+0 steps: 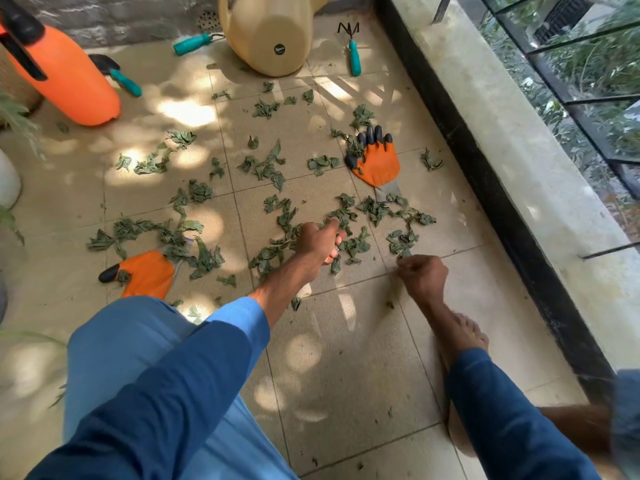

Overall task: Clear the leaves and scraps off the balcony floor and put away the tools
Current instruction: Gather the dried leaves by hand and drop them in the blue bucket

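Observation:
Wilted green leaves [266, 168] lie scattered over the beige tiled floor [346, 358]. My left hand [320, 242] reaches into a clump of them, its fingers curled round some leaves. Further right, my right hand [422, 275] rests knuckles up on the tiles at the edge of a small leaf pile [401, 242]; its fingers are curled and nothing shows in them. Two orange clawed gloves lie on the floor, one [375, 161] far right and one [149, 275] near left. Teal-handled tools lie at the back: a trowel [116, 74], a second tool [194, 43] and a hand rake [354, 51].
An orange pressure sprayer [65, 71] stands at the back left and a beige watering can [270, 32] at the back middle. A black kerb and concrete ledge [519, 174] with a railing run along the right. My bare foot [464, 334] rests on the tiles. Plants edge the left.

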Motion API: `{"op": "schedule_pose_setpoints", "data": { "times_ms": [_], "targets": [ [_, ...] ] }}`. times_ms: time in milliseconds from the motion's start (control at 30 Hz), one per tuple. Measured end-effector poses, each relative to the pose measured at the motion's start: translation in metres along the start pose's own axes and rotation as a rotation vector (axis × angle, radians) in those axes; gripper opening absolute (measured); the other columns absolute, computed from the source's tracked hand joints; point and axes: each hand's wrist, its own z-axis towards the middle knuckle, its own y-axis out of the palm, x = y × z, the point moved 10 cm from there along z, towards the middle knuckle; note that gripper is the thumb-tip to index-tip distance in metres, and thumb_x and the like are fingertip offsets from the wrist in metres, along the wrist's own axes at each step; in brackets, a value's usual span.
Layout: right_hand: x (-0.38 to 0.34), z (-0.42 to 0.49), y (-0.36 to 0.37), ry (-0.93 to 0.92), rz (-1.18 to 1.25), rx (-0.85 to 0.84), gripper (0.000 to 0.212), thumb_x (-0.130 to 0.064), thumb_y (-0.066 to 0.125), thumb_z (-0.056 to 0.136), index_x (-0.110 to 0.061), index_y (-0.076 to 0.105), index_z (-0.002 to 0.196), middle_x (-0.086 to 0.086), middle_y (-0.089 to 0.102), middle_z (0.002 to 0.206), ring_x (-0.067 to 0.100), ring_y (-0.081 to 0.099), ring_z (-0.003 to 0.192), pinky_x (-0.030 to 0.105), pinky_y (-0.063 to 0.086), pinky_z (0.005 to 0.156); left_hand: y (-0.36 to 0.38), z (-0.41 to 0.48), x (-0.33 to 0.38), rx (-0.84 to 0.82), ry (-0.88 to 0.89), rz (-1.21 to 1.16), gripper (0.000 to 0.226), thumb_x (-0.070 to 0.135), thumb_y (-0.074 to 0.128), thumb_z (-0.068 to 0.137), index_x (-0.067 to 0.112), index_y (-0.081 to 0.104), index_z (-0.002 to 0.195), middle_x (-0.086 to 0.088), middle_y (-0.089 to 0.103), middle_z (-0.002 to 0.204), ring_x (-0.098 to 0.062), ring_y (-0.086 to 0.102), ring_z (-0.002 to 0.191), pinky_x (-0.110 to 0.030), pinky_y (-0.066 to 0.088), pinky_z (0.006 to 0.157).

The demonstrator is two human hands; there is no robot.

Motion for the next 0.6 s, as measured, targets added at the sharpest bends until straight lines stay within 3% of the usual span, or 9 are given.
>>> {"op": "schedule_pose_setpoints", "data": {
  "times_ms": [67,200,367,500,600],
  "targets": [
    [0.001,0.011,-0.013,0.051,0.066,0.032,0.013,-0.002,0.080,0.080,-0.007,0.079,0.092,0.006,0.076,0.091,0.012,0.067,0.072,0.014,0.054,0.065,0.002,0.002,0.000,0.000,-0.004,0.005,0.034,0.026,0.054,0.104,-0.001,0.070,0.091,0.004,0.057,0.059,-0.005,0.045,0.037,-0.019,0.031,0.033],
    [-0.002,0.029,-0.011,0.104,0.031,0.017,0.014,-0.005,0.083,0.078,-0.008,0.078,0.090,0.010,0.074,0.106,0.022,0.069,0.100,0.021,0.047,0.079,0.004,0.004,-0.002,-0.004,-0.002,0.017,0.035,0.027,0.054,0.105,-0.001,0.070,0.092,0.003,0.057,0.061,-0.005,0.045,0.038,-0.019,0.030,0.033],
    [0.000,0.022,0.010,0.120,-0.054,-0.019,0.014,-0.001,0.077,0.082,-0.007,0.075,0.094,0.007,0.072,0.105,0.012,0.060,0.082,0.020,0.048,0.074,0.002,0.006,-0.006,-0.006,-0.017,0.004,0.038,0.028,0.054,0.105,-0.004,0.071,0.093,0.003,0.056,0.060,-0.006,0.044,0.038,-0.019,0.030,0.033],
    [0.013,0.011,0.006,0.124,-0.112,0.020,0.012,-0.009,0.076,0.083,-0.013,0.072,0.093,0.002,0.071,0.091,0.016,0.064,0.077,0.023,0.046,0.062,0.000,0.008,-0.006,-0.007,-0.014,0.009,0.039,0.029,0.054,0.105,-0.001,0.071,0.087,0.002,0.057,0.060,-0.008,0.044,0.040,-0.019,0.030,0.034],
    [0.025,0.006,-0.002,0.137,-0.015,0.033,0.033,-0.016,0.083,0.080,-0.017,0.063,0.106,0.001,0.069,0.093,0.017,0.066,0.079,0.034,0.055,0.067,0.002,0.007,-0.004,-0.014,-0.006,0.016,0.037,0.028,0.053,0.105,0.003,0.070,0.084,0.002,0.057,0.062,-0.007,0.044,0.040,-0.019,0.030,0.034]
  ]
}}
